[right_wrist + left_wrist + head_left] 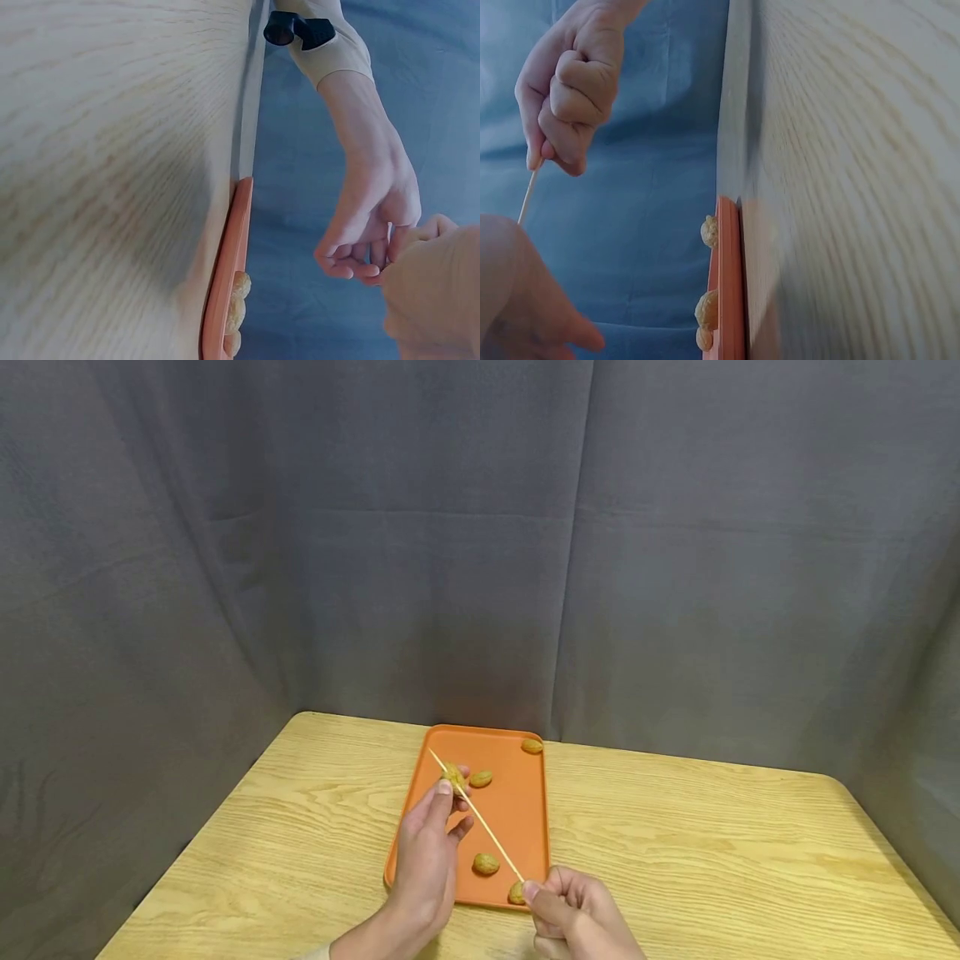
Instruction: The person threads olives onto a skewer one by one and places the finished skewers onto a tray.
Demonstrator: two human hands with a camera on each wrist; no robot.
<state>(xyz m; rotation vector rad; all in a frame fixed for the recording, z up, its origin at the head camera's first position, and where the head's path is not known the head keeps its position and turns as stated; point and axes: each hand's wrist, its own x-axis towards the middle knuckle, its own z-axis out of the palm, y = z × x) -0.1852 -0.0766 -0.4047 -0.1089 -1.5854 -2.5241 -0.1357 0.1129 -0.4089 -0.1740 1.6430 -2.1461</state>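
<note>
My left hand point(429, 852) pinches a wrinkled, yellow-brown walnut-like piece point(453, 773) between thumb and fingers, above the orange tray point(517, 810). A thin wooden skewer point(491, 835) slants across the tray, its pointed tip beyond that piece. It seems to pass through the piece, though the thumb hides part of the crossing. With thumb and curled fingers, my right hand point(573, 910) grips the skewer's near end by the tray's front right corner. In the left wrist view, the right hand point(574, 90) holds the skewer point(527, 196); the right wrist view shows the left hand point(375, 195).
Similar pieces lie on the tray: one point(481, 778) just right of the left fingers, another point(486, 863) toward the front, one point(517, 893) beside the right thumb, one point(532, 746) in the far right corner. Grey cloth point(450, 568) hangs behind the wooden table point(712, 843).
</note>
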